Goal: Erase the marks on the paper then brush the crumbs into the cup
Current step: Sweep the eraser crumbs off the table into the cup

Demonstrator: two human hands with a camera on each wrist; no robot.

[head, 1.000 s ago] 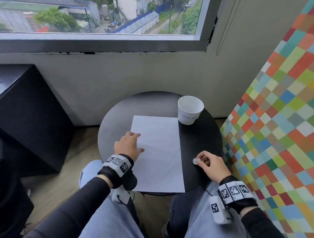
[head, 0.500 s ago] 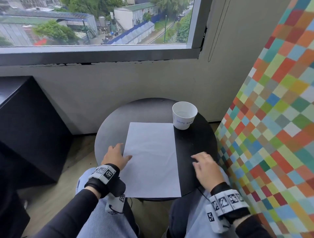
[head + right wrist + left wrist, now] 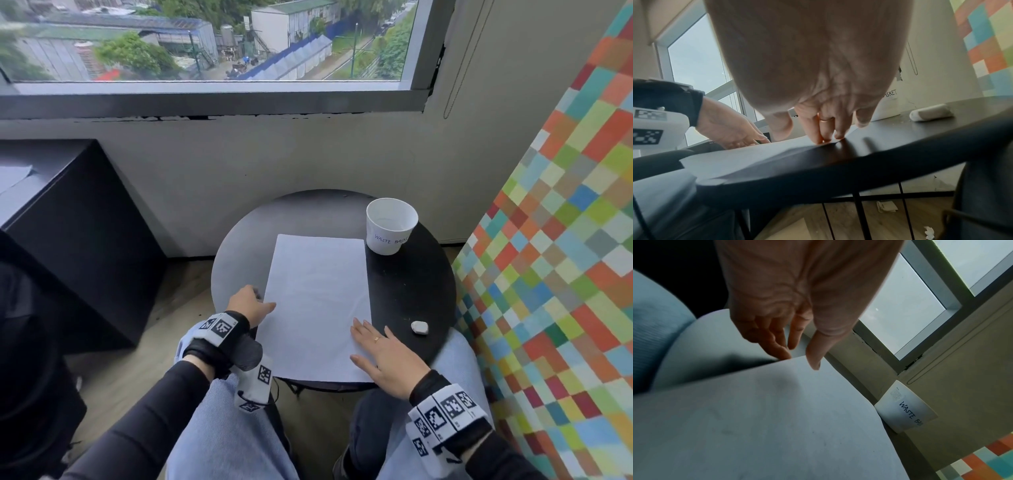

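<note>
1. Since a second ago, the right hand [image 3: 383, 359] has let go of the eraser [image 3: 419, 326] and moved onto the paper's [image 3: 318, 301] near right edge, fingers spread flat; the eraser now lies on the desk [image 3: 411, 284] just right of that hand.
2. Left hand [image 3: 248, 305] has slid back to the paper's left edge, thumb on top and fingertips at the edge, loosely extended.
3. White paper lies lengthwise across the round dark desk, its near end overhanging the rim.
4. Farther off, the white cup [image 3: 390, 226], lettered "WASTE", stands upright at the paper's far right corner.
</note>
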